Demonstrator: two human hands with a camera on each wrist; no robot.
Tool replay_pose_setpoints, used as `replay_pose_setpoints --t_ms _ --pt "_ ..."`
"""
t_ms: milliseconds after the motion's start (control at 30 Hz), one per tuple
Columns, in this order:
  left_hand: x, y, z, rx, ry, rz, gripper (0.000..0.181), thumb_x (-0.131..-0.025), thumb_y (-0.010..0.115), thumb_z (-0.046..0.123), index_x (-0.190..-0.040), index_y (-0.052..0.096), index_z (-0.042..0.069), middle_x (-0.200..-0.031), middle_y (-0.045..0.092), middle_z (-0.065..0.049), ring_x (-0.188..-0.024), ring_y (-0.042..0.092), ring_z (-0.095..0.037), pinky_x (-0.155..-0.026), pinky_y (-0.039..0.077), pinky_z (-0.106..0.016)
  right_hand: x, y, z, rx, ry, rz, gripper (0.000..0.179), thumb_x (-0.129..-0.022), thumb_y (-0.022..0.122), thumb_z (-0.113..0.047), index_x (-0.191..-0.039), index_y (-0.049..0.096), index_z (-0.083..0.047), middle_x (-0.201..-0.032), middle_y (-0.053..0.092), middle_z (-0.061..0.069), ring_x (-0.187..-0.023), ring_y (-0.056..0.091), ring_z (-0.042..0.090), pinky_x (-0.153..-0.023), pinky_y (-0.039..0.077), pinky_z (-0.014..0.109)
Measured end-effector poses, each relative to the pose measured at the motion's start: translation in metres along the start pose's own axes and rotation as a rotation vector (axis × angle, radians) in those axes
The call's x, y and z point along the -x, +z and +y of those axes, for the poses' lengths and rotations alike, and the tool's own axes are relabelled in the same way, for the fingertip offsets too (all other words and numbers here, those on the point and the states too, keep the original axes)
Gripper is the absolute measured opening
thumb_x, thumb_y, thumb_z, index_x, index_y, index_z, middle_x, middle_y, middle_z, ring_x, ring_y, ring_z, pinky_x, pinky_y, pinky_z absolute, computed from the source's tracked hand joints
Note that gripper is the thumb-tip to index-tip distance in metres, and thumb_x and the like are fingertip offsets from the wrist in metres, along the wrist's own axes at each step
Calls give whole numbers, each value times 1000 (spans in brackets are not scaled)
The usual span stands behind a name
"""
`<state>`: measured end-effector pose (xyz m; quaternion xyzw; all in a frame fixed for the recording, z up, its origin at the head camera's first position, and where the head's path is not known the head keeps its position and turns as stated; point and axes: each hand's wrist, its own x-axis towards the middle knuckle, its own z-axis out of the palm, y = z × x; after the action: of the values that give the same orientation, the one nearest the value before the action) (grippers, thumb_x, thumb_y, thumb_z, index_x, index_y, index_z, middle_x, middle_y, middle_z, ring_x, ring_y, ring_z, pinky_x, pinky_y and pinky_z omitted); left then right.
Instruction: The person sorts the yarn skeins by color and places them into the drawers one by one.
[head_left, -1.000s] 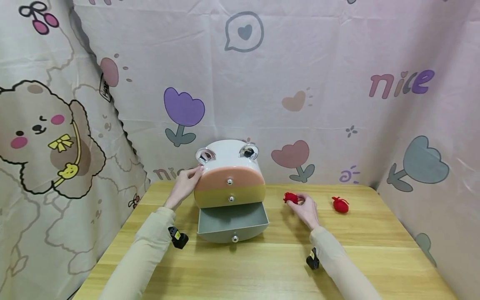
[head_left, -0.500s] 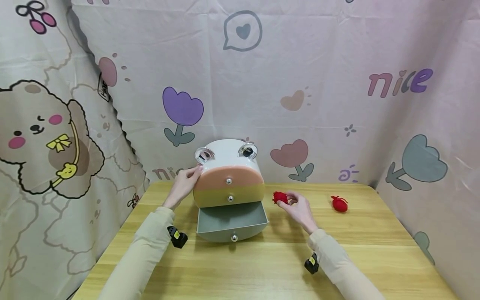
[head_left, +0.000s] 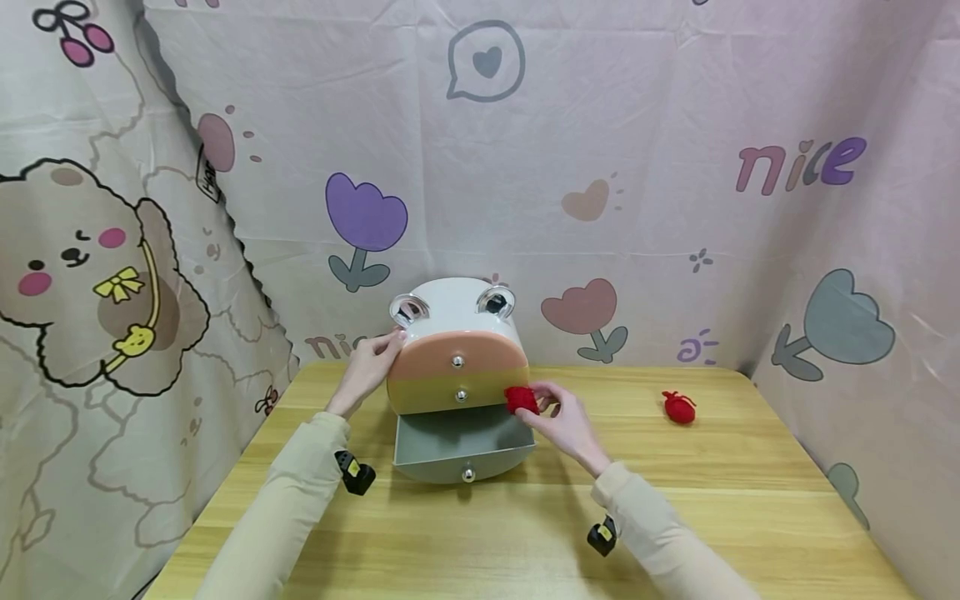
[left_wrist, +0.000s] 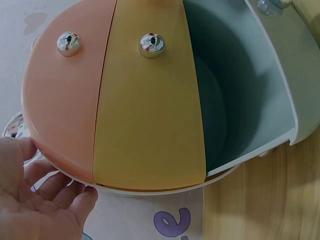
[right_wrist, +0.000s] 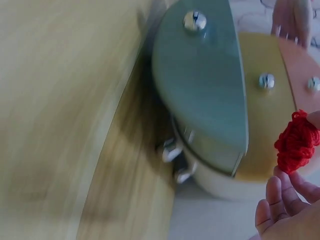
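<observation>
A small drawer box (head_left: 453, 304) with a white frog-eyed top stands at the back of the table. Peach and yellow drawer fronts are closed above its grey-green bottom drawer (head_left: 442, 469), which is pulled out. My left hand (head_left: 366, 371) rests its fingers against the box's left side; in the left wrist view, the fingertips touch the pale casing. My right hand (head_left: 566, 422) pinches a small ball of red yarn (right_wrist: 296, 143) between thumb and fingers. In the head view the ball is just above the right end of the pulled-out drawer. No contents show in the drawer.
Another red yarn ball (head_left: 679, 409) with a loose tuft lies to the right on the wooden table (head_left: 510, 550). A printed curtain (head_left: 660, 250) hangs close behind the table and along both sides. Round silver knobs stick out from the drawer fronts.
My right hand has carried the red yarn ball leftward, from the table right of the box to over the drawer's right end. The left hand has kept its place on the box.
</observation>
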<state>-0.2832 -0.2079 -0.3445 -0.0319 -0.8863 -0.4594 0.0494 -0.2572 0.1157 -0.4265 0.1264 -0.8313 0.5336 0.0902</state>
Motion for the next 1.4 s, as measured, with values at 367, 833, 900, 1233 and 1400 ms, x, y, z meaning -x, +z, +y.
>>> replay_pose_setpoints --t_ms 367,833,900,1233,1400 --pt "-1 -1 0 -11 9 8 60 -107 43 45 -152 42 5 -160 39 -15 -147 39 -39 -119 36 -54 3 31 -25 -29 -63 -109 42 -80 83 -22 -116 69 -6 -96 71 9 -86 62 21 -71 47 22" --pt "-1 -1 -2 -18 14 13 60 -107 42 44 -152 41 5 -160 38 -15 -148 37 -39 -120 34 -54 5 66 -39 -30 -147 -180 45 -80 82 -24 -118 68 -5 -100 73 9 -86 62 15 -77 54 28" --pt "-2 -1 -2 -17 14 13 60 -107 42 45 -152 41 5 -160 38 -15 -148 37 -39 -120 34 -54 6 68 -40 -26 -151 -180 45 -81 82 -25 -119 68 -6 -100 73 8 -86 62 15 -77 54 27" --pt "-1 -1 -1 -16 9 18 60 -107 43 45 -151 42 5 -159 39 -14 -147 38 -39 -120 35 -54 4 74 -41 -50 -140 -181 49 -82 81 -29 -122 68 -5 -109 73 10 -89 61 17 -81 52 26" --pt "-1 -1 -1 -17 10 15 60 -107 42 45 -152 41 6 -160 38 -13 -149 36 -39 -121 33 -54 5 70 -38 -34 -167 -157 48 -82 81 -30 -121 68 -4 -108 73 15 -87 61 18 -78 50 24"
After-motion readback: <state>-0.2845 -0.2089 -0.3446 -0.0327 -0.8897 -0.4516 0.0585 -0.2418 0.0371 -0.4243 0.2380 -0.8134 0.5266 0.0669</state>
